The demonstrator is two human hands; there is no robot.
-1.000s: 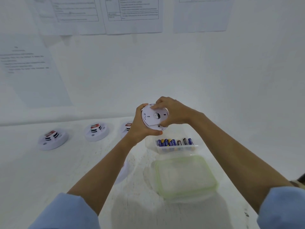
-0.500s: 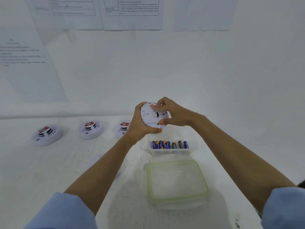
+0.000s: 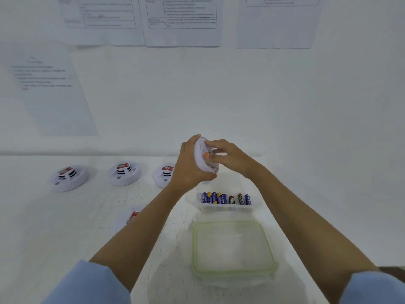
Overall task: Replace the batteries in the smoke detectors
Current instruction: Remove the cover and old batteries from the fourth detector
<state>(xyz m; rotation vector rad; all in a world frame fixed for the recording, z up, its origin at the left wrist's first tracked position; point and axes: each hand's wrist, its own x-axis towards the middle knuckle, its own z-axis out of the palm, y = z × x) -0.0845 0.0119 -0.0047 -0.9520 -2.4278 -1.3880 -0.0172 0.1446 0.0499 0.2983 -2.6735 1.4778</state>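
A round white smoke detector [image 3: 202, 159] is held in the air above the table, tilted on edge with its back toward me. My left hand [image 3: 189, 165] grips it from the left side. My right hand [image 3: 228, 154] has fingertips curled on its back face. Below them a clear plastic box [image 3: 225, 207] holds several batteries [image 3: 223, 198], blue and dark ones. Three more detectors [image 3: 69, 177] [image 3: 123, 173] [image 3: 163, 175] stand in a row at the back left. Another detector [image 3: 129, 216] lies partly hidden under my left forearm.
The box's clear lid with a green rim [image 3: 232, 251] lies on the white table [image 3: 65, 238] in front of the battery box. A white wall with printed paper sheets [image 3: 182, 20] rises right behind the table.
The detector has turned from facing me to nearly edge-on, and both hands have shifted slightly left with it. The camera has tipped, so the table objects sit lower than before.
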